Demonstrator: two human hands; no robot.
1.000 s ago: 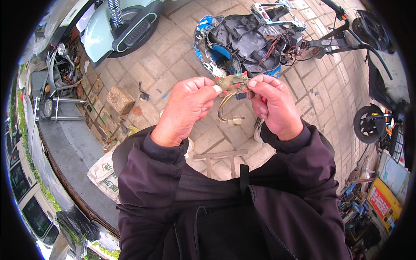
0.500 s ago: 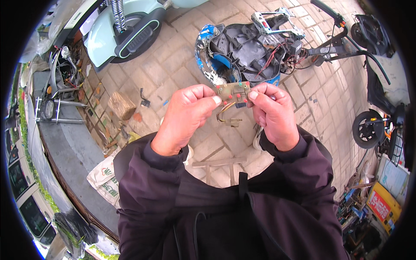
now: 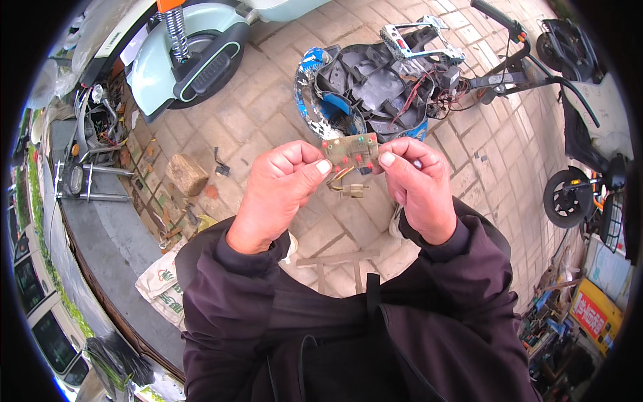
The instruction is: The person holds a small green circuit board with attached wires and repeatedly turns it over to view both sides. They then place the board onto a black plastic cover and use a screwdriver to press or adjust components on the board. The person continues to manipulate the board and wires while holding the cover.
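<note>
A small tan circuit board (image 3: 351, 149) with red and green parts on it is held up between my two hands. My left hand (image 3: 276, 191) pinches its left edge between thumb and fingers. At the board's right edge, the thumb and fingers of my right hand (image 3: 423, 184) are closed on it. From the lower side of the board hang short brown and yellowish wires ending in a pale plug connector (image 3: 352, 191). Beyond the hands, a blue and black plastic scooter body shell (image 3: 375, 84) lies on the paving.
A wooden block (image 3: 187, 175) and a small black part (image 3: 221, 163) lie on the bricks at left. A pale green scooter (image 3: 157, 77) stands at the far left. At far right are a handlebar frame (image 3: 512, 74) and a wheel (image 3: 568, 198). Clutter surrounds a yellow-red box (image 3: 593, 311).
Both hands, with the circuit board, have shifted slightly left and down in view. The board's face now shows more fully, and the hanging connector has swung a little to the left.
</note>
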